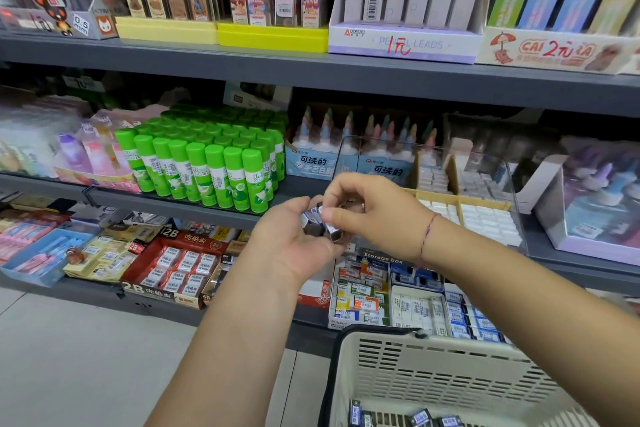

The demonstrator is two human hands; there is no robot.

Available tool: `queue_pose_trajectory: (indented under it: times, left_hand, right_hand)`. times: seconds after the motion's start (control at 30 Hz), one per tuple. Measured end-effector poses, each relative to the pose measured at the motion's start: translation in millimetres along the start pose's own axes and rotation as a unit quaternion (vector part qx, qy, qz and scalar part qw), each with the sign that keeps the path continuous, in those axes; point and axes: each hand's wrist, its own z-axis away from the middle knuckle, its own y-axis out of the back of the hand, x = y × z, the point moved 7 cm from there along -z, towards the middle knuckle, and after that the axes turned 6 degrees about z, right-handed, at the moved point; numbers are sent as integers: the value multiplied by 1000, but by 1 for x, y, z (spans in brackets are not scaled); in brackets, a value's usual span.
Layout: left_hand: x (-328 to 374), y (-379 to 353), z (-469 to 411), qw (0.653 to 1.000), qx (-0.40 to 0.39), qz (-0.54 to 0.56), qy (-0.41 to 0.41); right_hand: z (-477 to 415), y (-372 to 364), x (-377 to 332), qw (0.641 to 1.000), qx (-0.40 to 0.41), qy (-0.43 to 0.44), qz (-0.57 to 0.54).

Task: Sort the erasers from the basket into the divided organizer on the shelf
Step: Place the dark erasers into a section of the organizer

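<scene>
My cupped left hand (294,243) holds several dark sleeved erasers (320,218) at the middle shelf's (138,201) front edge, and my right hand (374,208) pinches one. More lie in the basket (450,357) below the divided organizer (458,199).

The basket (450,367) (and its erasers (420,418)) runs off the bottom edge.

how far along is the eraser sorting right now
Partway. The divided organizer already holds rows of white erasers. In hand: the left hand cups a few dark-sleeved erasers, and the right hand pinches one of them. Left to do: more loose erasers lie in the basket.
</scene>
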Motion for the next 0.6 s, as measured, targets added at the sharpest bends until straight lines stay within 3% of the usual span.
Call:
queue_pose_trajectory:
  times: [0.1,0.17,0.3,0.43,0.6]
  left_hand:
    - [2,2,-3,998,10,56,5]
    - [4,4,-3,997,16,70,6]
    - [8,7,0,997,27,67,2]
    - [9,7,0,998,27,62,4]
    - [11,6,-1,998,26,58,-1]
  right_hand:
    - [-2,15,12,991,34,-41,-125]
    - [-7,34,26,986,81,-57,-131]
    - [-18,52,55,987,128,-85,-40]
    - [-25,31,80,986,74,-124,78]
    - [-37,9,79,961,26,-92,258]
